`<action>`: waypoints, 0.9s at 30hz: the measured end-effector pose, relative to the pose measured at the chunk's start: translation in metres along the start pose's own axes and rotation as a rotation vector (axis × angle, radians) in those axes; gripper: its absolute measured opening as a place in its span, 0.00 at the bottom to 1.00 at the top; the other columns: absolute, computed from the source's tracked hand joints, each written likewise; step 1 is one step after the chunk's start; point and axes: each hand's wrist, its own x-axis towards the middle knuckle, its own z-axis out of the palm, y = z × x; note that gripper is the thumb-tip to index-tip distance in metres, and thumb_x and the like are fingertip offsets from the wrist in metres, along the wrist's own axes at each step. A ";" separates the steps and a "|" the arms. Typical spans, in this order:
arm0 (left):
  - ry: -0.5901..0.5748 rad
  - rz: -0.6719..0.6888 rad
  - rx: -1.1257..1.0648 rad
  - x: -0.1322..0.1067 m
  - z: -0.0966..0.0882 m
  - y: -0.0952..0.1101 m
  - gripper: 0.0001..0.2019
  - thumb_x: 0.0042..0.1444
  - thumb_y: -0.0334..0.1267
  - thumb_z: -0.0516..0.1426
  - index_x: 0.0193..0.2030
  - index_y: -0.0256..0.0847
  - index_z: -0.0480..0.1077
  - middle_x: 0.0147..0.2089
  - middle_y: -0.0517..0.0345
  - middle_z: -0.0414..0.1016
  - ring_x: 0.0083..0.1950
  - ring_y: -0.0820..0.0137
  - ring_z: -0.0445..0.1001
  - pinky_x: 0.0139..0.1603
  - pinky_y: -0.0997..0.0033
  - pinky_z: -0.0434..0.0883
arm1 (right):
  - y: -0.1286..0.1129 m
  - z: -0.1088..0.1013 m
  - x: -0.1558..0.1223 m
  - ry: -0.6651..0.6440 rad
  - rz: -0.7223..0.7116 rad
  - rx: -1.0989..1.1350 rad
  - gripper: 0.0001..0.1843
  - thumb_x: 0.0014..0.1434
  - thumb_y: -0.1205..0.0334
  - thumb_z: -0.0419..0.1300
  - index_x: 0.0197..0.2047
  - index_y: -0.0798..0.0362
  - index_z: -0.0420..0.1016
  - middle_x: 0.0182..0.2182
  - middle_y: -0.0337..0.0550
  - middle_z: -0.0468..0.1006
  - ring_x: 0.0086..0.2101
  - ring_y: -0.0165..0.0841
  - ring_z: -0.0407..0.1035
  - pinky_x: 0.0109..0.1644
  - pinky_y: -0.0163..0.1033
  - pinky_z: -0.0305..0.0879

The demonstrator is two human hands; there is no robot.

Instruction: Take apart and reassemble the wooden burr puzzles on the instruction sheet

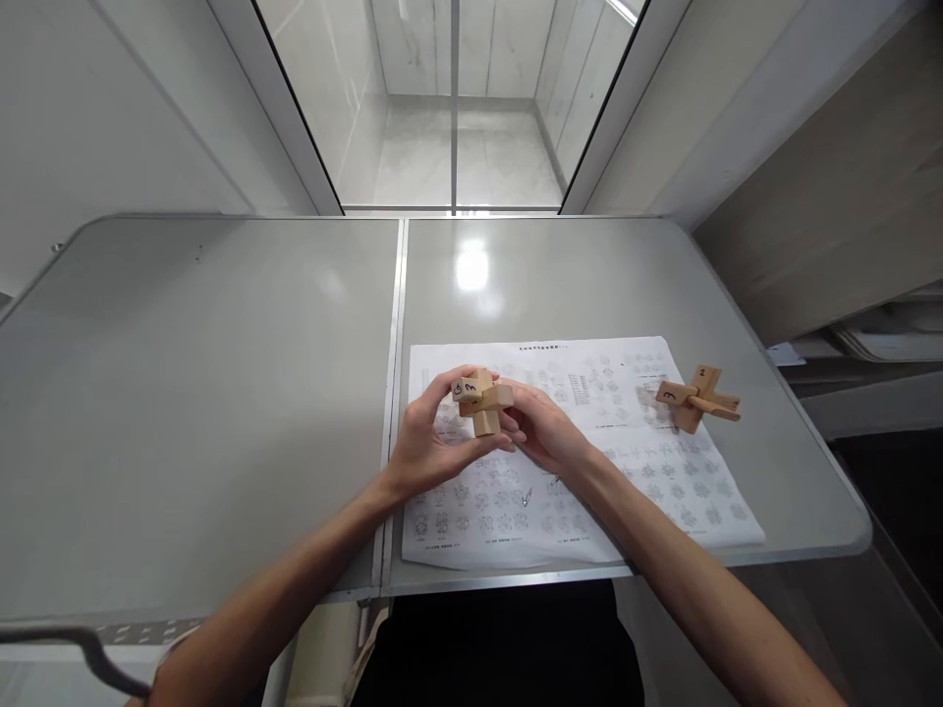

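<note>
A wooden burr puzzle (486,401), made of interlocking light-coloured bars, is held above a printed sheet. One bar end bears handwritten marks that look like a 3 and a 6. My left hand (434,432) grips it from the left, thumb below and fingers over the top. From the right, my right hand (543,424) closes its fingers on the puzzle's side; some fingertips are hidden behind the bars. Under both hands lies the large white instruction sheet (589,511), covered with small grey diagrams and text.
A second wooden puzzle (696,398), crossed bars marked 2 and 3, rests at the sheet's right edge. The grey folding table (221,393) has a metal seam (394,373) left of the sheet. Beyond it stands a glass door (413,118). Shelves (876,334) are at the right.
</note>
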 end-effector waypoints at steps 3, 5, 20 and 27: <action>0.004 0.005 0.006 0.001 0.000 0.000 0.35 0.55 0.47 0.76 0.66 0.45 0.70 0.61 0.46 0.82 0.62 0.55 0.82 0.66 0.50 0.78 | 0.001 0.001 0.003 -0.018 -0.022 0.006 0.19 0.72 0.44 0.62 0.40 0.52 0.76 0.27 0.37 0.71 0.25 0.30 0.62 0.30 0.37 0.66; 0.006 0.002 0.016 0.001 0.001 0.000 0.35 0.55 0.46 0.76 0.66 0.45 0.69 0.62 0.45 0.81 0.62 0.55 0.82 0.64 0.51 0.79 | 0.002 0.002 0.004 -0.062 -0.048 0.008 0.25 0.72 0.36 0.60 0.50 0.51 0.77 0.37 0.43 0.77 0.29 0.32 0.68 0.31 0.38 0.70; 0.051 0.044 0.120 -0.001 0.003 -0.005 0.36 0.54 0.44 0.76 0.66 0.46 0.69 0.63 0.44 0.80 0.61 0.56 0.81 0.62 0.50 0.78 | 0.002 0.004 0.002 -0.025 -0.085 -0.055 0.25 0.69 0.39 0.65 0.54 0.52 0.77 0.41 0.47 0.82 0.29 0.32 0.68 0.32 0.38 0.69; -0.012 -0.096 -0.147 0.006 -0.003 -0.005 0.32 0.59 0.51 0.73 0.66 0.46 0.71 0.66 0.41 0.79 0.65 0.53 0.80 0.66 0.49 0.79 | 0.006 0.005 0.000 0.085 -0.199 -0.315 0.25 0.74 0.34 0.56 0.48 0.49 0.74 0.34 0.40 0.77 0.27 0.32 0.67 0.34 0.40 0.68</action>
